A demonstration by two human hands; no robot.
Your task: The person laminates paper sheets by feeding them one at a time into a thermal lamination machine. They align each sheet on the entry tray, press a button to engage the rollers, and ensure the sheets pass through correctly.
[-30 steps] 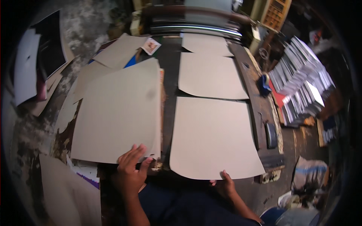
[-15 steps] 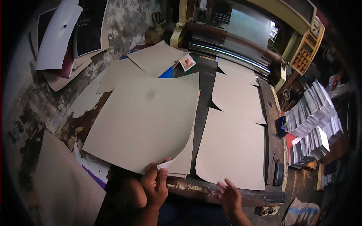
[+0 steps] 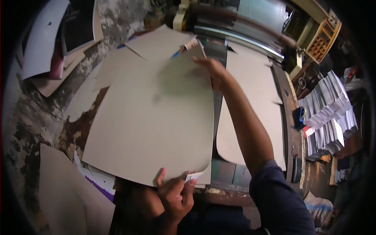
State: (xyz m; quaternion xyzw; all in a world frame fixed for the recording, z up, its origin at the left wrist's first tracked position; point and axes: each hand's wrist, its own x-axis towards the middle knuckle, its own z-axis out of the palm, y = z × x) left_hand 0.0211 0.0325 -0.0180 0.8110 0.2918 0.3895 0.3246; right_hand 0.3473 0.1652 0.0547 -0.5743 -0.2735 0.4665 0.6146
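Note:
A large beige cardboard sheet (image 3: 145, 133) lies on top of a stack on the worktable. My left hand (image 3: 177, 196) pinches its near right corner between thumb and fingers, where a pale underside shows at the turned-up edge. Stretched across to the far right, my right hand (image 3: 216, 74) has its thumb over the sheet's edge; the other fingers are mostly hidden beneath it. To the right of the stack, a row of overlapping beige sheets (image 3: 250, 102) runs toward a metal roller (image 3: 243, 42), partly covered by my right forearm.
Other cardboard (image 3: 156, 41) lies behind the stack. A roller machine with clear film (image 3: 260, 17) stands at the far end, a control panel (image 3: 323, 41) beside it. Piles of paper blocks (image 3: 327, 113) stand on the right. A cardboard sheet (image 3: 64, 188) leans at lower left.
My right hand has reached from the near edge up to the sheet's far right edge. The sheet's right side lies flatter. My left hand keeps its corner. The row at right has advanced toward the roller.

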